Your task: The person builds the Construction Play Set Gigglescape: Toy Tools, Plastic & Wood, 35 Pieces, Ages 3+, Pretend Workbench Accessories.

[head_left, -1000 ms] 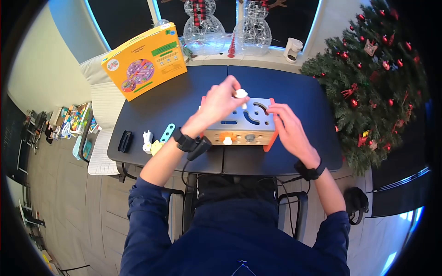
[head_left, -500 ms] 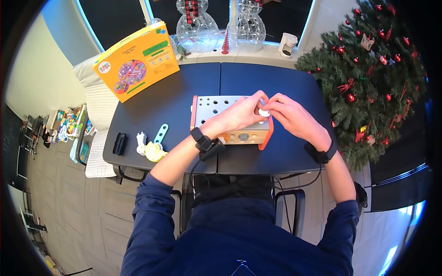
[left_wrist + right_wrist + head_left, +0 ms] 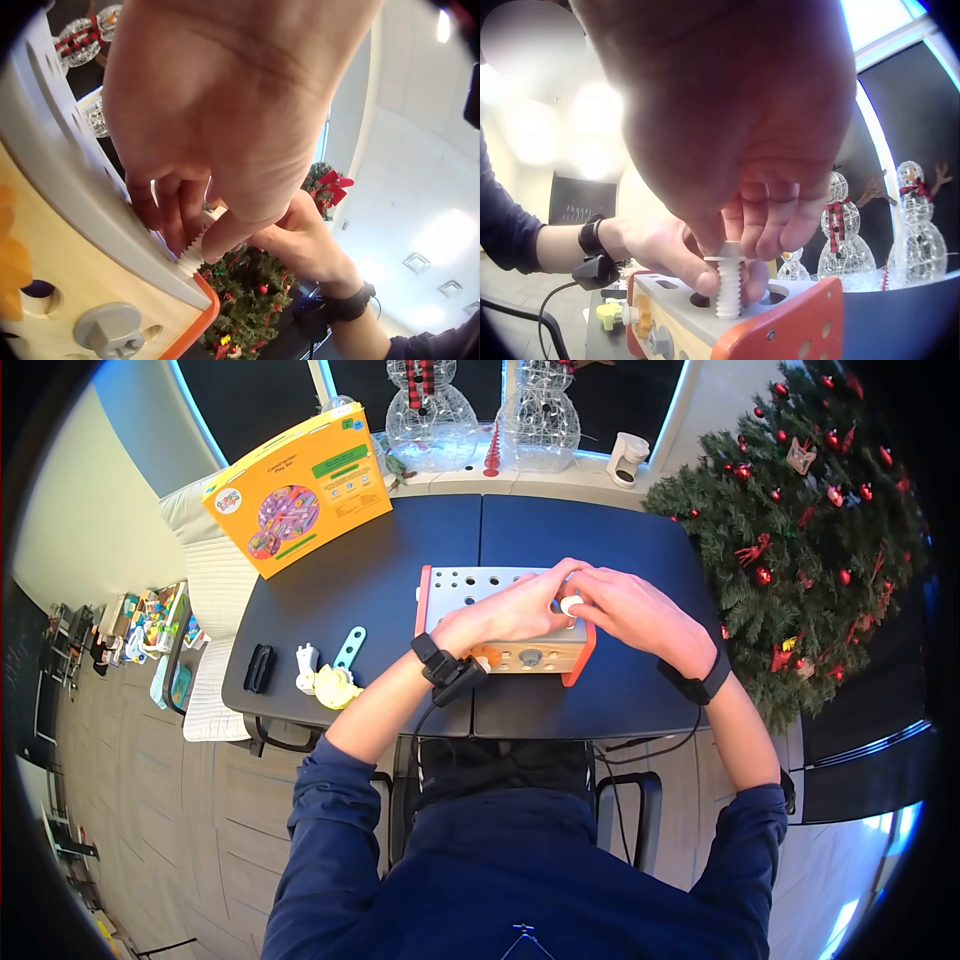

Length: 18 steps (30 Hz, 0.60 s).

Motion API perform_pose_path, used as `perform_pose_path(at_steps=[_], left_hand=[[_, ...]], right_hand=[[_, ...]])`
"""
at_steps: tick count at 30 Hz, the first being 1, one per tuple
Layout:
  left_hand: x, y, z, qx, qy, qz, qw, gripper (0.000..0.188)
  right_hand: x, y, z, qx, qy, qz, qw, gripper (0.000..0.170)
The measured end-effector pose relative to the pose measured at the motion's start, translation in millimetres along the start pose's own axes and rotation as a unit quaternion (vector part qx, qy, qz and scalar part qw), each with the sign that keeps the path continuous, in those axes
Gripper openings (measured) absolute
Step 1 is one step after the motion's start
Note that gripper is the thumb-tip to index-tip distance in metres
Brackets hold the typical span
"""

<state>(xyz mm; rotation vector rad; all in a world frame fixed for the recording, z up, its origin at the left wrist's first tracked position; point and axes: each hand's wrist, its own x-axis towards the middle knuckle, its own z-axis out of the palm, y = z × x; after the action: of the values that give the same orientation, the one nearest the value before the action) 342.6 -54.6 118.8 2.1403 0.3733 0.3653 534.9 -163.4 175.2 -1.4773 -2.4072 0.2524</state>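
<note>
A white plastic toy screw (image 3: 729, 291) stands upright at the right end of the toy workbench's grey top (image 3: 452, 582), its ridged shaft showing in the right wrist view. My left hand (image 3: 520, 607) pinches the shaft low down between thumb and fingers. From above, my right hand (image 3: 640, 618) grips the screw's head, with fingertips meeting those of the left. The workbench has a red end panel (image 3: 787, 319) and a pale wooden front. A grey toy bolt head (image 3: 110, 330) sticks out of that front, beside an orange piece (image 3: 11, 251) partly hidden by my left wrist.
Left on the dark table (image 3: 400, 540) lie a black case (image 3: 259, 669), a white toy piece (image 3: 306, 666), a teal strip with holes (image 3: 350, 648) and a yellow piece (image 3: 335, 687). A yellow box (image 3: 300, 490) stands behind them. A decorated tree (image 3: 800, 540) rises beyond the right edge.
My left hand has carried the white screw rightward and down to the workbench's right end. My right hand has left the bench's edge and come onto the screw's head, beside the left.
</note>
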Motion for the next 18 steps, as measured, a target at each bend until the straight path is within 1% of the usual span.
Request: perform_pose_path(at_steps=[3, 6, 7, 9, 10, 12, 13, 15, 16, 18], left_hand=[[0, -5, 5, -0.034, 0.012, 0.033, 0.999, 0.066], [-1, 2, 8, -0.012, 0.008, -0.005, 1.0, 0.068], [-1, 0, 12, -0.016, 0.019, -0.003, 1.0, 0.069], [0, -7, 18, -0.023, 0.042, 0.001, 0.999, 0.072], [-1, -4, 16, -0.024, 0.032, -0.019, 0.999, 0.074], [-4, 4, 10, -0.026, 0.012, -0.058, 0.998, 0.078], [-4, 2, 11, -0.026, 0.029, -0.031, 0.999, 0.079], [-6, -5, 17, -0.026, 0.06, 0.023, 0.998, 0.082], [-7, -2, 17, -0.019, 0.054, 0.003, 0.998, 0.084], [-9, 6, 16, -0.004, 0.042, -0.037, 0.998, 0.09]], right_hand=[[3, -2, 3, -0.058, -0.01, 0.035, 0.998, 0.025], [5, -6, 5, -0.097, -0.011, 0.062, 0.993, 0.032], [6, -7, 5, -0.105, -0.012, 0.07, 0.992, 0.034], [10, -8, 5, -0.139, -0.06, 0.106, 0.983, 0.036], [11, -8, 4, -0.156, -0.084, 0.125, 0.976, 0.037], [7, -15, -3, -0.103, -0.029, 0.109, 0.988, 0.032], [5, -17, -6, -0.076, -0.002, 0.101, 0.992, 0.03], [-1, -4, -2, -0.03, 0.008, 0.021, 0.999, 0.026], [-4, 1, 1, -0.008, 0.013, -0.018, 1.0, 0.024], [-4, 6, 5, 0.001, 0.01, -0.027, 1.0, 0.021]])
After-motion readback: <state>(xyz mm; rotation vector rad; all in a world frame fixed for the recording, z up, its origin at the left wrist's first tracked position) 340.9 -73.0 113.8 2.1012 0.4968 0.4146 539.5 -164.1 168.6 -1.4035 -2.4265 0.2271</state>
